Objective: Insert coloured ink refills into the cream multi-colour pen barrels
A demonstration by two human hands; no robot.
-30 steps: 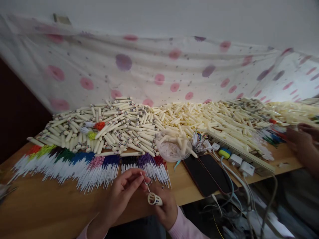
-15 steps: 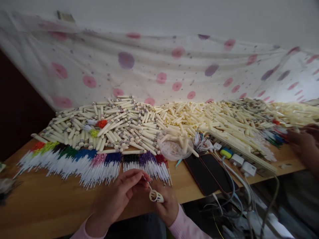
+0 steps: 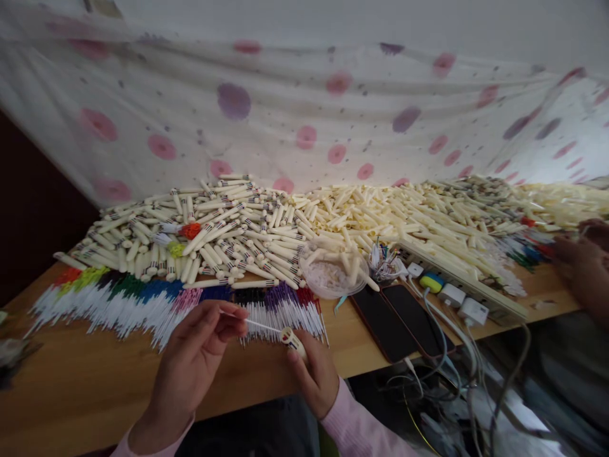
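My right hand point(image 3: 320, 377) is wrapped round a cream pen barrel point(image 3: 294, 343), its open, slotted end tilted up and toward the left. Between the fingertips of my left hand point(image 3: 197, 346) is a thin white pen refill point(image 3: 262, 326), stretched across to the mouth of the barrel. Its far end meets the barrel's opening; how deep it sits I cannot tell. Just behind both hands lie rows of white refills point(image 3: 143, 311) with coloured tips, sorted by colour. My left fingers partly cover the rows.
Cream barrels point(image 3: 228, 235) pile up along the back. A clear tub point(image 3: 328, 279), a small cup of refills point(image 3: 384, 261), two phones point(image 3: 387, 327) and a power strip point(image 3: 495, 304) with trailing cables stand to the right. A co-worker's hands point(image 3: 578, 260) are at the far right.
My left hand has moved up and left, away from the barrel, so more of the white refill shows. The barrel in my right hand has shifted slightly up and turned.
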